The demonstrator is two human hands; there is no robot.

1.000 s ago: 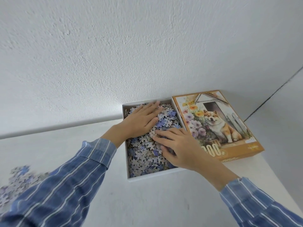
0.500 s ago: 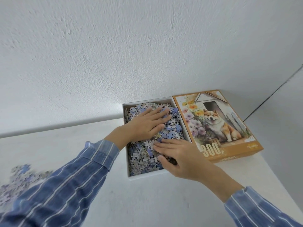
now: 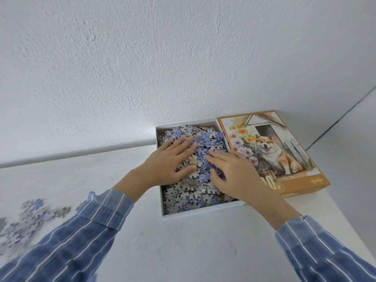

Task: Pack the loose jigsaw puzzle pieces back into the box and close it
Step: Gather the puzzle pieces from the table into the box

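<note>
Though blurred, loose pieces (image 3: 30, 220) lie left of box (image 3: 203, 211).

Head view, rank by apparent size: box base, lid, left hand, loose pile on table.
Tied: lid and box base, look alike.
Smaller: loose pile and left hand, close; pile blurred, cut by frame edge, so unranked.

The left hand (image 3: 173, 161) and right hand (image 3: 234, 174) lie flat, fingers spread, on the puzzle pieces (image 3: 205, 139) heaped in the open white box (image 3: 203, 213). The orange lid (image 3: 295, 180) with a dog picture lies face up against the box's right side. More loose pieces (image 3: 30, 218), blurred, lie on the bench (image 3: 183, 251) at far left
</note>
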